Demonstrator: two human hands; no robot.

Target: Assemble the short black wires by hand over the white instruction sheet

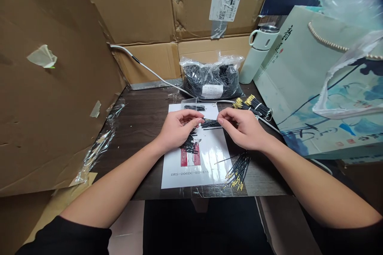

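Observation:
Both my hands are over a white printed sheet [211,167] on the dark table. My left hand [178,129] is closed, thumb and fingertips pinched together; what they hold is too small to make out. My right hand [243,127] also pinches, at the end of a thin black wire that seems to run toward the left fingertips. Just beneath lies a row of black sticks or tubes [212,124]. A loose pile of short black tubes [190,144] lies below my left hand. Nearer the table edge is a fan of black wires with yellow ends [238,171].
Behind the sheet sits a clear bag of black pieces [212,77]. Tied bundles of yellow-tipped wires [254,105] lie to its right, near a white cable [155,72]. A pale flask [259,53] and a paper bag [299,79] stand right; cardboard [50,99] walls the left and back.

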